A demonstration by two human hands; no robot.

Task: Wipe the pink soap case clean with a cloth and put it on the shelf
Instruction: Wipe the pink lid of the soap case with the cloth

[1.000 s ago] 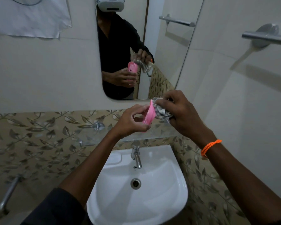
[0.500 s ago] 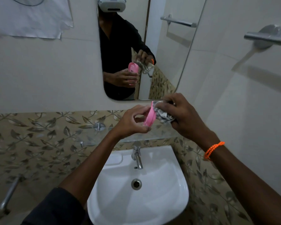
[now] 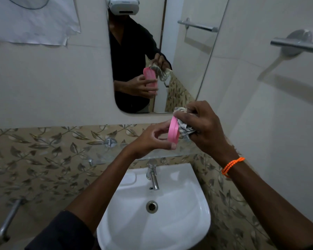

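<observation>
Soap case (image 3: 173, 130) in my left grip (image 3: 148, 141): pink. Cloth (image 3: 184, 126) in my right grip (image 3: 204, 127): grey-and-white pattern. Wristband (image 3: 232, 166) behind right grip: orange. Sink (image 3: 179, 231) below both: white. Tiles (image 3: 43, 159): beige, leaf pattern.

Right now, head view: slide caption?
Left hand holds pink soap case edge-on; right hand presses cloth against it above sink.

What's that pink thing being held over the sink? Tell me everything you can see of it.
The pink soap case is a small oval of smooth, glossy pink plastic with a seam line along its edge, apparently shut. It is held on edge above the glass shelf and basin. The left hand grips it by thumb and fingers; the right hand presses a bunched, patterned cloth against its far face. The mirror shows that face as ribbed.
</observation>
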